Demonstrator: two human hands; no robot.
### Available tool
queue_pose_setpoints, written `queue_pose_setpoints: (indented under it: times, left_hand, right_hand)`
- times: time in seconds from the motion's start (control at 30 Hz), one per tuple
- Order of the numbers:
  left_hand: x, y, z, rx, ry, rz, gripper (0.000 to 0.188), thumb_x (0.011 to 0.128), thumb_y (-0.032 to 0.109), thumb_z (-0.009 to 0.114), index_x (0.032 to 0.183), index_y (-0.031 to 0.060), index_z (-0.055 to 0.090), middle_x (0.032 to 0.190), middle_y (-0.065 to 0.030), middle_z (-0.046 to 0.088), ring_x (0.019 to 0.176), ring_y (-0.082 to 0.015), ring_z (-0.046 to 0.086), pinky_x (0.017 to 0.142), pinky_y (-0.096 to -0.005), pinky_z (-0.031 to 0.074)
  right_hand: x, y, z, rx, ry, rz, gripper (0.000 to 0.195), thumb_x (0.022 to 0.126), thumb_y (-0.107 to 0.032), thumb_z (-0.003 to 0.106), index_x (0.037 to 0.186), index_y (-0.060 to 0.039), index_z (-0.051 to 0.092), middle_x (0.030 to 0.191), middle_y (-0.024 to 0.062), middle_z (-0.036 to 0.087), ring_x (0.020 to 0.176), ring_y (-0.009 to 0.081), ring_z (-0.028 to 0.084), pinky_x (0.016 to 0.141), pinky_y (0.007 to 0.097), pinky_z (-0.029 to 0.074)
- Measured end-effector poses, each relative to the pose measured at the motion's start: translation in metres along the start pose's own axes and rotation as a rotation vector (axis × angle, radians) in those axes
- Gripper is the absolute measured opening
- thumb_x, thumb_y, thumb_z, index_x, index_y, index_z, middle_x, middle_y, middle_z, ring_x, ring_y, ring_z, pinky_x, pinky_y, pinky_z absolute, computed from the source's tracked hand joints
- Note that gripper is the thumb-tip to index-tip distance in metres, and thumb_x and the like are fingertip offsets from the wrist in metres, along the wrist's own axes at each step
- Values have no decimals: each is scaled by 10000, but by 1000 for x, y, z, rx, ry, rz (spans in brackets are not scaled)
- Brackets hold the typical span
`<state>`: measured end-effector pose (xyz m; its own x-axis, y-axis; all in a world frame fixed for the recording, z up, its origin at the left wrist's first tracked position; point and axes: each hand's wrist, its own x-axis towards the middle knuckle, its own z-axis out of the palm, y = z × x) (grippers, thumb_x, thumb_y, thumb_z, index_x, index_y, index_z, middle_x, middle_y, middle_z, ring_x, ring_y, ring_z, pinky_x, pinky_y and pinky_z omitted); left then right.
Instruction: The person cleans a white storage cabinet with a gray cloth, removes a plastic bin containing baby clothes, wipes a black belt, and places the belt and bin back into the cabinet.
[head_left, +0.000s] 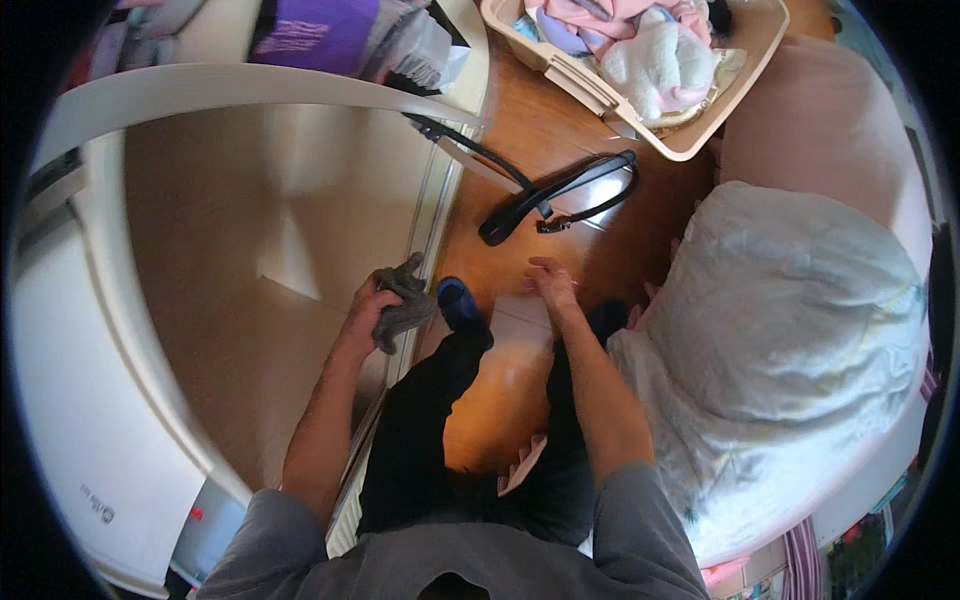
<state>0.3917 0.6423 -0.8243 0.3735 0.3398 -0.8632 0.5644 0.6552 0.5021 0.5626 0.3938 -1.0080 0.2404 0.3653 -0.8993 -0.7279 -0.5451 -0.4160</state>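
My left hand (369, 309) is closed on a crumpled grey cloth (405, 304), which hangs out past the fingers above the edge of the pale wardrobe floor. Over the wooden floor, my right hand (551, 281) holds nothing, its fingers apart and slightly blurred. Beyond it lie a looped black belt or strap (577, 187) and a dark item with it. At the top right, a beige plastic basket (694, 146) holds pink, white and lilac fabric pieces.
A white-framed cabinet (300, 86) with a beige interior stands at left, purple and grey items on top. On the right is a bed with a pale rumpled quilt (787, 300). My feet, one in a blue slipper (456, 301), stand on the wooden floor between them.
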Motion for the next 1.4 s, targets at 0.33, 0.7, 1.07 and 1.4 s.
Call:
queue_pose_setpoints:
  times: [0.33,0.7,1.07,1.4]
  left_hand:
    - [226,-147,-40,-639,-129,-4,398,974,331,466,1245,50,544,1181,-97,607,1061,-211,585,923,-371,480]
    - [265,-144,-53,-307,-531,476,424,1004,316,400,1286,12,492,1261,-73,550,1161,-167,506,1022,-344,375]
    - [187,-101,-22,284,-542,784,451,950,385,528,1243,42,547,1101,-38,611,1000,-99,551,872,-281,459]
    - [127,-68,45,-296,-742,719,297,930,217,572,1107,-21,573,1000,-79,652,898,-139,631,808,-296,520]
  right_hand:
    - [219,88,31,229,-131,-32,472,817,-355,702,1173,-77,565,1041,75,629,895,191,623,763,325,499]
    - [134,-3,41,316,-590,-282,129,900,-144,611,955,-28,616,832,79,674,702,151,662,640,251,545]
    - [62,-10,70,481,-474,-511,182,935,-226,551,957,-52,599,876,62,653,767,139,634,681,263,526]
    - [-22,-25,76,123,-380,-821,397,965,-332,494,1235,-42,526,1228,64,558,1094,181,532,961,385,390]
